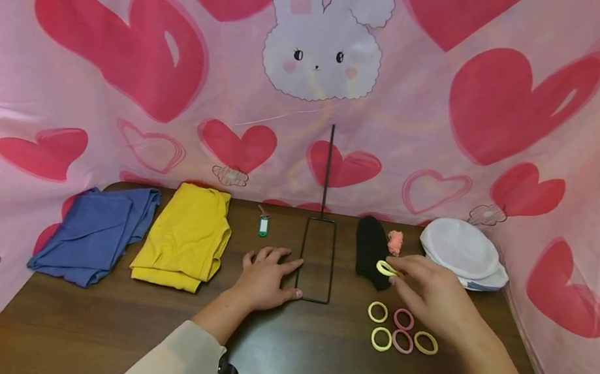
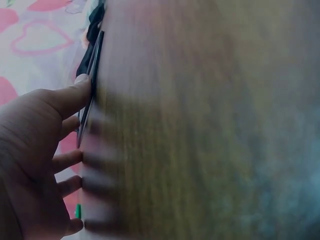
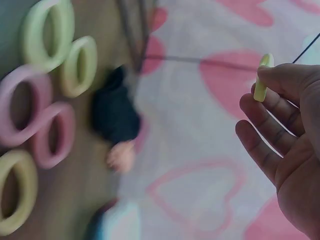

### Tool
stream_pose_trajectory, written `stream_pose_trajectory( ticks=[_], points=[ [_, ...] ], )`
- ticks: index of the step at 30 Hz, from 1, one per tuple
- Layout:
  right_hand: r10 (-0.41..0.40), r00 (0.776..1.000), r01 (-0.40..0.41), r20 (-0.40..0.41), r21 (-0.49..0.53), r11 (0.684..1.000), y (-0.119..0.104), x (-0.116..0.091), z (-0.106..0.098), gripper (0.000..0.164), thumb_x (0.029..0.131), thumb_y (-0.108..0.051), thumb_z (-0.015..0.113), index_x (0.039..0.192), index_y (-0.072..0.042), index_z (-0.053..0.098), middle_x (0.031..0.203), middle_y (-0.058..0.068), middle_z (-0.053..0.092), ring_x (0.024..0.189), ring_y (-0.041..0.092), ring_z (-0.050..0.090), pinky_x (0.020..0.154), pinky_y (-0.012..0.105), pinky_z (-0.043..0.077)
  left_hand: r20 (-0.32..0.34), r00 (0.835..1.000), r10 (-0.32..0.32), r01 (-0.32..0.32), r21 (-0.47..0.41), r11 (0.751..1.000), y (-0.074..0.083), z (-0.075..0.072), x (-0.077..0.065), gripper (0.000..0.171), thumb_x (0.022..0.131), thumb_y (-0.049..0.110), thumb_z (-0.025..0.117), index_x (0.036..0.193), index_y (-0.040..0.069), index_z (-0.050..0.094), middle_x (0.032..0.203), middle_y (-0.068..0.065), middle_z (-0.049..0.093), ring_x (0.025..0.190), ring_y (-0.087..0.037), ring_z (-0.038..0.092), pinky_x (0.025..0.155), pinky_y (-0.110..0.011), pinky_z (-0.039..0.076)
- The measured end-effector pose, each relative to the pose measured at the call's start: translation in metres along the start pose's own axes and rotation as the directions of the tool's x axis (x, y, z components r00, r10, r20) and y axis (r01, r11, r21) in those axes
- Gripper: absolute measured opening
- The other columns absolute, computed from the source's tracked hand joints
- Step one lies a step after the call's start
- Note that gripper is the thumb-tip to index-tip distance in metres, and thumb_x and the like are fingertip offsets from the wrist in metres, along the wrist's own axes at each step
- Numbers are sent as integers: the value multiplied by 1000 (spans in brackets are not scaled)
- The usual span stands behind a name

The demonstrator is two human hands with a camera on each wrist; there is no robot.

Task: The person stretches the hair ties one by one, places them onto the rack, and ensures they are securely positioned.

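Note:
My right hand (image 1: 438, 299) pinches a yellow ring (image 1: 382, 269) between thumb and fingers, raised above the table near a black sock-like cloth (image 1: 370, 245). The right wrist view shows this ring (image 3: 259, 91) edge-on at the fingertips. My left hand (image 1: 268, 279) rests spread on the table, its thumb and index finger touching the left side of a black wire stand (image 1: 327, 172). That stand has a flat rectangular base and a tall upright rod. Three more yellow rings (image 1: 372, 338) and two pink rings (image 1: 410, 344) lie below my right hand.
Folded blue cloth (image 1: 90, 231) and folded yellow cloth (image 1: 181, 236) lie at left. A green key tag (image 1: 263, 227) is behind my left hand. An orange scrunchy bit (image 1: 394, 242) and white cap (image 1: 459, 247) sit at back right. Patterned pink fabric (image 1: 312, 116) borders the table.

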State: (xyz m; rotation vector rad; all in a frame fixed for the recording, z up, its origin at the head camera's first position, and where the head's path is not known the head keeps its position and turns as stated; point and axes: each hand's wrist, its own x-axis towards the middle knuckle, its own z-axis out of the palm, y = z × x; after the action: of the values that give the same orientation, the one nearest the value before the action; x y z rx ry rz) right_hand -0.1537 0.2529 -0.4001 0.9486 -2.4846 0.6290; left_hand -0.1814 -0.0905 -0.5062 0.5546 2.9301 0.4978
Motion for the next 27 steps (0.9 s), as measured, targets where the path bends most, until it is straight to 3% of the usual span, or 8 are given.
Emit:
stream_pose_trajectory(
  ticks=[2,4,9,14,17,21,24,27],
  points=[
    [-47,998,48,-30,16,999,-9,13,-1,38,82,-6,84,119,-10,77,112,-1,75,102,19,72,93,23,51,9,1000,-7,7,-4,1000,0,0,0,71,93,64,67,155,35,50,162,-6,39,147,-36,31,112,-74,17],
    [-91,994,93,-56,24,995,-17,25,-2,37,84,-9,84,120,-11,77,113,0,75,106,22,71,98,27,52,20,1000,-18,19,-4,1000,0,-1,0,71,92,64,67,155,36,51,162,-5,38,147,-36,30,112,-74,17],
    [-179,976,184,-123,31,982,-36,53,-5,31,88,-12,80,119,-11,77,110,1,75,103,22,71,88,38,56,38,998,-42,42,11,999,4,-4,-1,70,92,63,69,154,36,52,162,-5,38,148,-36,30,113,-74,19],
    [-211,961,220,-181,31,975,-53,75,-12,25,98,-25,72,118,-11,78,109,1,75,102,20,72,87,40,56,52,997,-63,63,2,998,10,-6,-1,69,92,60,71,153,34,53,163,-6,38,149,-37,29,114,-75,17],
    [-219,950,233,-220,36,972,-63,86,-16,31,104,-35,64,118,-11,78,108,1,76,100,19,72,85,39,57,56,996,-72,72,-4,997,10,-6,0,69,92,59,72,153,34,53,163,-6,38,149,-37,29,114,-75,16],
    [-238,926,261,-292,42,964,-72,97,-23,23,95,-20,76,115,-10,79,107,3,77,97,20,72,85,35,57,59,995,-76,77,-6,997,10,-6,2,69,92,59,72,153,34,54,163,-6,38,149,-37,29,114,-75,16],
    [-252,911,285,-327,54,957,-78,104,-25,31,83,-5,82,114,-10,80,106,3,76,97,21,72,91,28,54,63,995,-77,78,0,997,10,-6,3,69,91,60,72,153,35,53,163,-6,38,149,-37,28,114,-76,16],
    [-266,906,305,-329,74,949,-83,109,-26,33,81,-2,83,113,-10,80,106,3,76,97,20,71,93,24,52,64,994,-85,84,8,996,12,-6,4,70,91,62,71,153,35,54,162,-7,39,149,-37,28,113,-77,17]
  ],
)
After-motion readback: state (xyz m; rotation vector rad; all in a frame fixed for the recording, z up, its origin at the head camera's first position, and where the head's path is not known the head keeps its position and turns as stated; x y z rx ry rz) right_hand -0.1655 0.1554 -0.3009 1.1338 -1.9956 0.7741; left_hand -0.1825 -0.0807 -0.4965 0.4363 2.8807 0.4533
